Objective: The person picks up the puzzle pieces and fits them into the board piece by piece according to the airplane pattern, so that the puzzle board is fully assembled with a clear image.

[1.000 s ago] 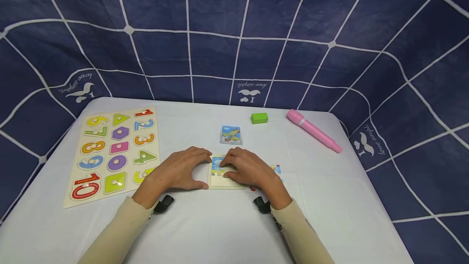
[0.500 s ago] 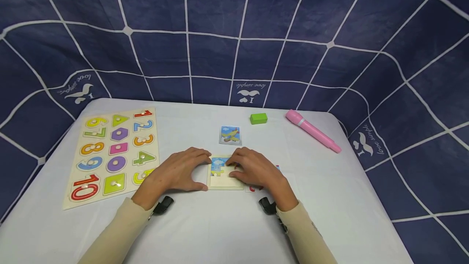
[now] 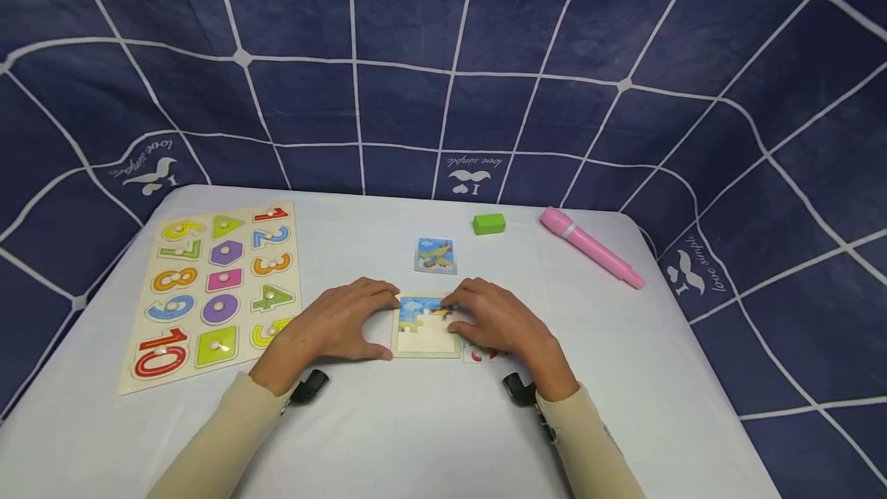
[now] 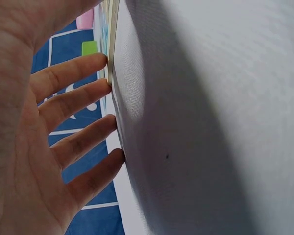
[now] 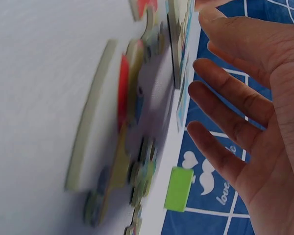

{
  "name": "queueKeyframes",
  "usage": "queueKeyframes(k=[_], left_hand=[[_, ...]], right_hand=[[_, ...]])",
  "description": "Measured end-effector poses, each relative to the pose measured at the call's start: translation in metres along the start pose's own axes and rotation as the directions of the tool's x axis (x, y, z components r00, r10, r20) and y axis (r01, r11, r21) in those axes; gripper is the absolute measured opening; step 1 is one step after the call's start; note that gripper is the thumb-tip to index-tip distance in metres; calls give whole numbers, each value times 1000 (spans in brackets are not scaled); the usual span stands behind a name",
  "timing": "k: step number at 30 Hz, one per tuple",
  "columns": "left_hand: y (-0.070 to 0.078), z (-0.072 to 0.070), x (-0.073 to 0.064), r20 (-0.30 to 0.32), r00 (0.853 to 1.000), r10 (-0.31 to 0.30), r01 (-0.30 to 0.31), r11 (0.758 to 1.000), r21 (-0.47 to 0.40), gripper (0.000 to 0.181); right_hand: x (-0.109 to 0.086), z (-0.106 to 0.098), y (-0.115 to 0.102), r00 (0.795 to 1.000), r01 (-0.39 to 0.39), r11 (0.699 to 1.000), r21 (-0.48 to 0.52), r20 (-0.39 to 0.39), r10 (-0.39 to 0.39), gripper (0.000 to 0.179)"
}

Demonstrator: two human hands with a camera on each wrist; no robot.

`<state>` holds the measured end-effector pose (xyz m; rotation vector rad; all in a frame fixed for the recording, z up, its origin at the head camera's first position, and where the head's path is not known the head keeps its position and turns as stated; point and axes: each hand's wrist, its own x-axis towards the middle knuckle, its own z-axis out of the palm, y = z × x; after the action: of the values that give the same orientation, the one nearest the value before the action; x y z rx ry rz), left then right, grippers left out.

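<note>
Squarely between the person's hands, I see the puzzle tray (image 3: 426, 341) lying flat on the desk (image 3: 388, 437). Blue picture pieces (image 3: 412, 308) fill its top and left part; the lower part shows bare wood. On my left, the left hand (image 3: 339, 322) has a slack grip, fingers spread and nearly straight, with fingertips against the tray's left edge. The right hand (image 3: 500, 322) also has a loose grip; its fingers touch the tray's upper right corner, and I make out nothing pinched there. My right wrist view shows loose pieces (image 5: 123, 90), blurred, beside the tray under that hand. Just behind the tray lies a plane card (image 3: 436, 255). Farther back I have a green block (image 3: 489, 224) and a pink stick (image 3: 596, 247), and over at left, a number board (image 3: 246, 329).
</note>
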<state>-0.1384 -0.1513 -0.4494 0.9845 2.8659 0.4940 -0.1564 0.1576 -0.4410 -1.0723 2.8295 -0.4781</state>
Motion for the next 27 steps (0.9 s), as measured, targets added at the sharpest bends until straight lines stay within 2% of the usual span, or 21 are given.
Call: queueKeyframes(k=[13,27], left_hand=[[0,1,0,-13,1000,16,-16,1000,1,76],[-1,1,-1,-7,1000,4,-4,1000,0,76]], right_hand=[[-13,-3,8,998,-69,997,22,-1,69,41],[-25,-4,19,997,-75,997,16,-15,75,42]])
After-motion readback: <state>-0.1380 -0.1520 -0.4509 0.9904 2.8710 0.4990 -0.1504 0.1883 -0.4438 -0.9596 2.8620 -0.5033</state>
